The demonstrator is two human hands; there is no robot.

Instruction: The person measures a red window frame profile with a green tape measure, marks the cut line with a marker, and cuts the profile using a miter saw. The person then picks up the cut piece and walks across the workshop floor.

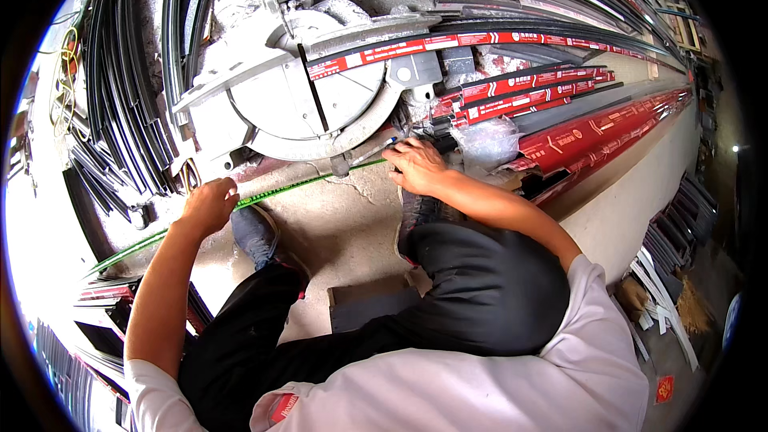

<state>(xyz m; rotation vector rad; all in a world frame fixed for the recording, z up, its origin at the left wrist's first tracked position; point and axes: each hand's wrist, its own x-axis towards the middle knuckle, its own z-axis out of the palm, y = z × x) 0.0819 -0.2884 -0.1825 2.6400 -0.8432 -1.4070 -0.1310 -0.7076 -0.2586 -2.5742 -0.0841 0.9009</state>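
Note:
A bright green tape measure blade [282, 189] with dark markings runs slantwise in front of the saw, from the lower left up to the right. My left hand [210, 206] has its fingers curled at the blade, above my left shoe. At the blade's right end, my right hand [417, 165] is closed over it, partly hiding it. A small blue-tipped item shows by the right fingertips; its kind is unclear. Just beyond both hands stands a mitre saw [308, 100] with a round grey table. Across its fence lies a black profile with a red-and-white label strip [368, 55].
Long black profiles [120, 72] lie bundled at the left. More red-labelled profiles [520, 100] and a red-wrapped bundle [600, 140] extend to the right, beside a clear plastic bag [486, 144]. A dark block [373, 304] sits between my legs. White offcuts [668, 304] lie at far right.

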